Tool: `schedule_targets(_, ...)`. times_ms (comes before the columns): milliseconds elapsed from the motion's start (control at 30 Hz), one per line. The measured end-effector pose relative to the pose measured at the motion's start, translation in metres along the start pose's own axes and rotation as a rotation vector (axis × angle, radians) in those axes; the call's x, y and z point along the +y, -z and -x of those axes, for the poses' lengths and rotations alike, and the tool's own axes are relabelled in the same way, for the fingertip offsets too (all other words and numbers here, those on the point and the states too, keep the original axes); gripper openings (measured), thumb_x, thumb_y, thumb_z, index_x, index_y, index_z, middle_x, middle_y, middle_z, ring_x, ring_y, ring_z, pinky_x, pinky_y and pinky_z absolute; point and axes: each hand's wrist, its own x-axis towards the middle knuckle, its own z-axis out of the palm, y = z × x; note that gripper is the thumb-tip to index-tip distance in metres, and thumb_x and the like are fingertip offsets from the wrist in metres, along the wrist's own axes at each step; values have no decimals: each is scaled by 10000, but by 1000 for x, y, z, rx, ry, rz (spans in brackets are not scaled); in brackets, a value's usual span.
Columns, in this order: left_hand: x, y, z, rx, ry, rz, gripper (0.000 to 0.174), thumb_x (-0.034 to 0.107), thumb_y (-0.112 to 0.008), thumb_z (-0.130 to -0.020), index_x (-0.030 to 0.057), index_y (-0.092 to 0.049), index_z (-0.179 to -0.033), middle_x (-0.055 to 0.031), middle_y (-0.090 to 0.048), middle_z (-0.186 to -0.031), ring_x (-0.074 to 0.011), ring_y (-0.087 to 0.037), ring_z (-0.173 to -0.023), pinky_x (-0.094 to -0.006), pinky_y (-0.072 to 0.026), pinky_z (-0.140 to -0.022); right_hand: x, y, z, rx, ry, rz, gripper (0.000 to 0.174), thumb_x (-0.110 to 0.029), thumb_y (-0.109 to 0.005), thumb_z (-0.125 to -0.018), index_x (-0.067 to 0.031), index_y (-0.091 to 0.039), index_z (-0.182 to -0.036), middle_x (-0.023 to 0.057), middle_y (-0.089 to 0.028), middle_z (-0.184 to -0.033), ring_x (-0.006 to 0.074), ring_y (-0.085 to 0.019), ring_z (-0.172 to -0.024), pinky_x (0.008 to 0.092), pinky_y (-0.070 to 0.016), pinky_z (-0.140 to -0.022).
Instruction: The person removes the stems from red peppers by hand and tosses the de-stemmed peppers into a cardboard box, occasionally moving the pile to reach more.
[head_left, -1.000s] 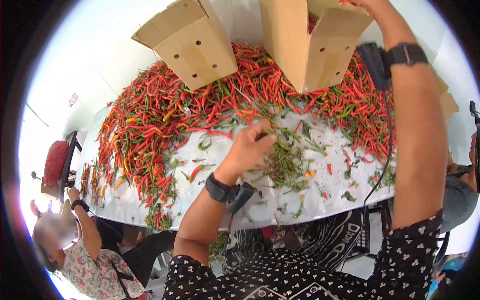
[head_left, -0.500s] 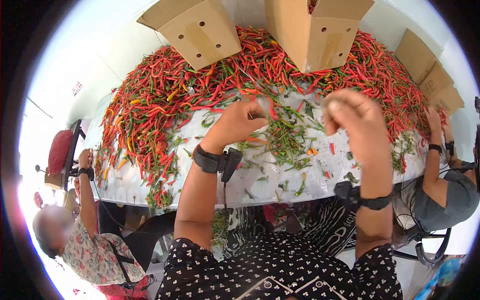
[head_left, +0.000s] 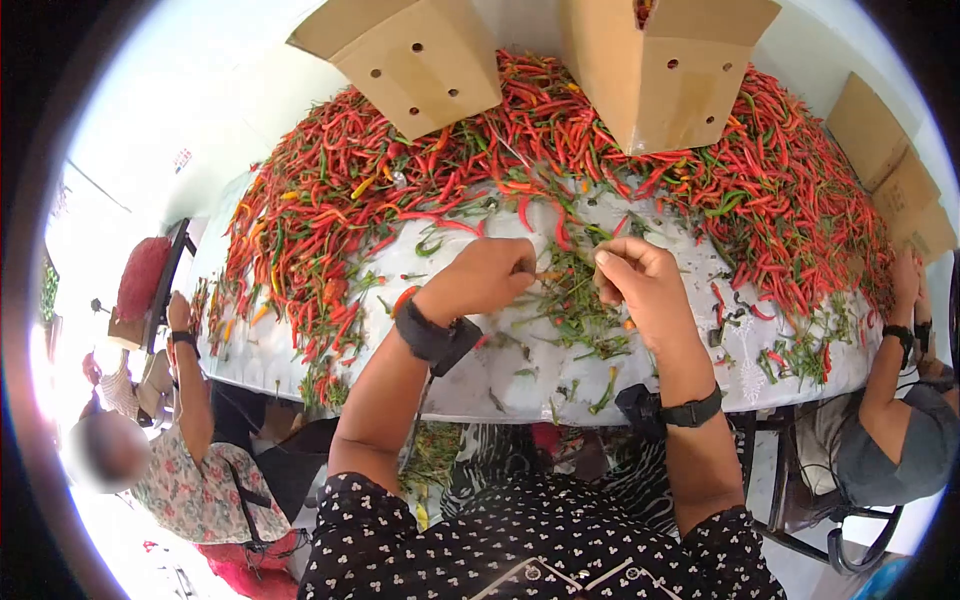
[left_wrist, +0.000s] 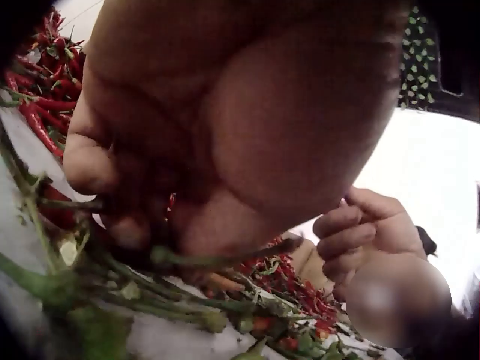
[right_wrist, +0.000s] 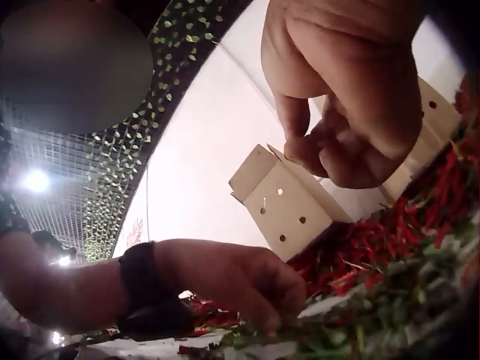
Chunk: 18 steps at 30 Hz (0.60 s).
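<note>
Over the middle of the table my left hand (head_left: pixel 480 278) curls its fingers low above a heap of green stems (head_left: pixel 580 300). A reddish-orange chili pepper (head_left: pixel 549 275) shows at its fingertips, and the left wrist view has red and a green stem end beside them. Across the heap, my right hand (head_left: pixel 645 285) has its thumb drawn against its bent fingers. The right wrist view shows this right hand (right_wrist: pixel 345 127) raised, with nothing visible in the pinch. Two loose red chilies (head_left: pixel 560 228) lie beyond the stems.
A large bank of red chilies (head_left: pixel 310 220) curves around the table's back. Two cardboard boxes (head_left: pixel 430 70) stand on it, and flattened cardboard (head_left: pixel 890 160) leans at right. Another person (head_left: pixel 215 470) sits at left, and someone's hands (head_left: pixel 905 290) work at right.
My right hand has come down from above the right-hand box to the stem heap beside my left hand. The left hand stays over the stems, lower on the table. The view has tilted down.
</note>
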Motion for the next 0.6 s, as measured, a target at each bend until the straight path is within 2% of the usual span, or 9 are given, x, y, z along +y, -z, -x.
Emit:
schedule_targets(33, 4, 2, -5, -6, -8, 1, 120, 139, -594, -777, 45, -550, -839, -102, -593, -711, -245, -570, -614, -324, -440, -560, -1, 1, 0, 2, -3, -11, 170, -125, -576, -818, 25, -597, -894, 20, -568, -656, 73, -500, -528, 205, -374, -473)
schedule_targets(100, 16, 4, -11, 22, 262, 635, 79, 107, -564, -826, 50, -535, -872, -29, -574, -693, -112, -538, -572, -242, -418, -513, 0, 4, -2, 10, -4, -14, 168, -117, -579, -813, 26, -598, -899, 17, -567, -656, 71, -500, -528, 204, -371, -468)
schedule_targets(133, 23, 5, -13, 19, 257, 639, 79, 107, -564, -826, 50, -535, -872, -29, -574, -693, -112, -538, -572, -242, -418, -513, 3, 5, -2, 24, 5, 12, 166, -107, -583, -806, 28, -599, -901, 15, -566, -655, 69, -502, -532, 202, -373, -469)
schedule_targets(200, 37, 2, -15, 23, 265, 1003, 95, 118, -578, -837, 52, -513, -859, 29, -514, -647, -21, -420, -514, -196, -326, -435, 5, 4, -3, 41, 11, 40, 165, -97, -587, -800, 31, -599, -904, 13, -565, -654, 67, -504, -537, 200, -375, -469)
schedule_targets(233, 37, -3, -16, -12, 232, 1098, 97, 120, -567, -849, 52, -505, -880, 30, -517, -642, -24, -428, -507, -182, -306, -428, 5, 3, -3, 30, 24, 80, 161, -84, -590, -791, 34, -600, -901, 13, -568, -663, 63, -506, -545, 201, -381, -477)
schedule_targets(400, 34, -14, -12, -85, 205, 1196, 110, 132, -558, -860, 43, -517, -909, 21, -531, -690, -40, -452, -529, -187, -334, -450, 2, -2, 0, -88, 19, 229, 148, -55, -597, -773, 37, -600, -889, 17, -584, -695, 49, -511, -583, 205, -402, -505)
schedule_targets(467, 31, -15, -9, -96, 192, 1263, 119, 137, -560, -860, 37, -523, -911, 20, -531, -688, -41, -455, -531, -188, -339, -457, 3, -6, 1, -62, 75, 241, 130, -35, -597, -764, 35, -597, -873, 18, -596, -718, 44, -515, -611, 208, -419, -531)
schedule_targets(600, 32, -5, -1, -123, 276, 1161, 124, 138, -568, -850, 21, -549, -886, 24, -523, -658, -43, -461, -533, -188, -349, -478, 3, -6, 1, 32, 115, 269, 119, -29, -596, -759, 34, -593, -861, 24, -602, -723, 49, -524, -635, 212, -436, -559)
